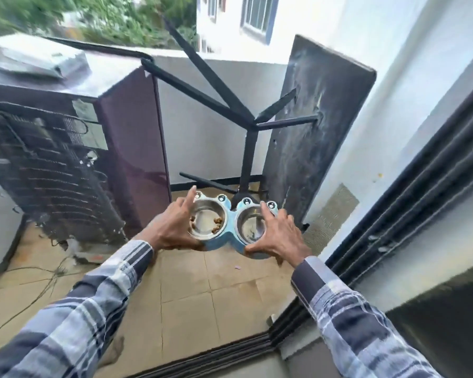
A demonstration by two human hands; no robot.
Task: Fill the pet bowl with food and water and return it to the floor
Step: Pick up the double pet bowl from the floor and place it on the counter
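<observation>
tiled balcony floor (230, 290), fridge (131, 148) left, tipped table (311, 126) behind; left hand (170, 227) and right hand (279, 236) clasp the pet bowl (231, 227) ends, fingers spread along its rims.

A dark maroon refrigerator (131, 148) with exposed rear coils stands left, an upturned black table (311, 132) leans against the white wall (393, 77), above beige floor tiles (202, 296).

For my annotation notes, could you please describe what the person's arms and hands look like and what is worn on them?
Both arms wear long sleeves of one plaid shirt, checked in grey, white and dark navy. The left sleeve ends in a striped cuff at the wrist; the right sleeve ends in a plain dark cuff. The left hand and right hand are bare: no gloves, rings or watch show.
</observation>
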